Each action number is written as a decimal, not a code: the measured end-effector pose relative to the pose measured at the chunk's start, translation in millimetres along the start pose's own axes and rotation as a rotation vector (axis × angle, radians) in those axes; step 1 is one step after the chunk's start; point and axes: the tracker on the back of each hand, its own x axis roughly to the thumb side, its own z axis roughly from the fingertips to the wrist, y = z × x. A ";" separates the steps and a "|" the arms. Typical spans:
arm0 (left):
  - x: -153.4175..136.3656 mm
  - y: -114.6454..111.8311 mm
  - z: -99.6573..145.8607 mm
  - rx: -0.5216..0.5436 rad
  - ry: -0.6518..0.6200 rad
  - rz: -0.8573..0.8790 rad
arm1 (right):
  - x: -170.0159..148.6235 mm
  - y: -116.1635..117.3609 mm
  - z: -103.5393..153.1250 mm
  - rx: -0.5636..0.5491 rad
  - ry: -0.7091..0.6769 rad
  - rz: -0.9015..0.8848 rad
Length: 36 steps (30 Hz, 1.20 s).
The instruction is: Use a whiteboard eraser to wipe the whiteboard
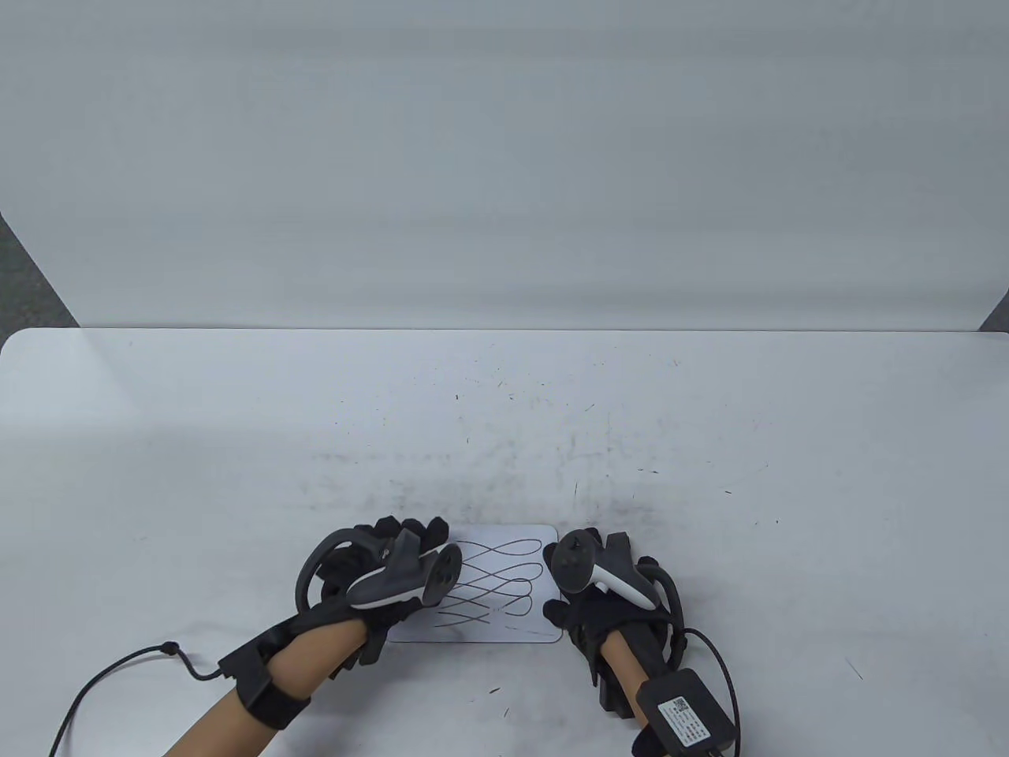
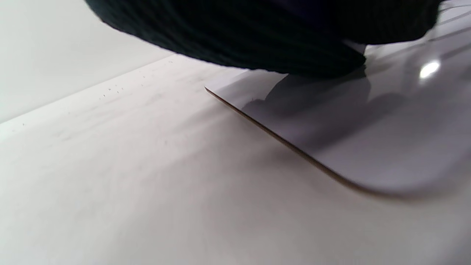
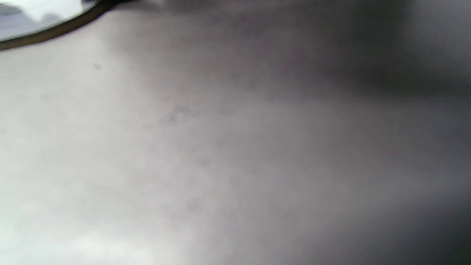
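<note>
A small white whiteboard [image 1: 504, 587] with black looping scribbles lies on the table near the front edge, between my two hands. My left hand [image 1: 414, 536] rests on its left edge, and the black glove [image 2: 239, 36] lies on the board's surface [image 2: 386, 140] in the left wrist view. My right hand [image 1: 603, 556] sits at the board's right edge, with the thumb touching that edge. The trackers hide most fingers, so how each hand grips is unclear. The right wrist view shows only one rounded corner of the board [image 3: 22, 18] and blurred table. No eraser is in view.
The white table [image 1: 504, 410] carries faint dark marker smudges behind the board. A pale backdrop [image 1: 504, 158] stands along the table's far edge. Cables [image 1: 118, 670] trail from both wrists toward the front edge.
</note>
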 end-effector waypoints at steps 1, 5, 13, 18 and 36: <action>2.4 -1.9 9.1 -0.004 -0.018 0.003 | 0.2 0.0 0.1 0.000 0.000 0.002; 9.3 -6.1 32.9 -0.006 -0.061 -0.002 | 0.4 0.0 0.0 0.003 0.000 0.003; 11.6 -1.9 20.0 -0.013 -0.064 0.016 | 0.8 0.2 -0.2 0.004 -0.005 0.001; 2.9 8.6 -30.7 -0.027 0.019 0.040 | 0.8 0.5 -0.1 0.000 -0.007 -0.002; 14.2 2.6 3.4 0.027 -0.062 -0.024 | 0.3 1.5 0.4 -0.002 -0.005 -0.006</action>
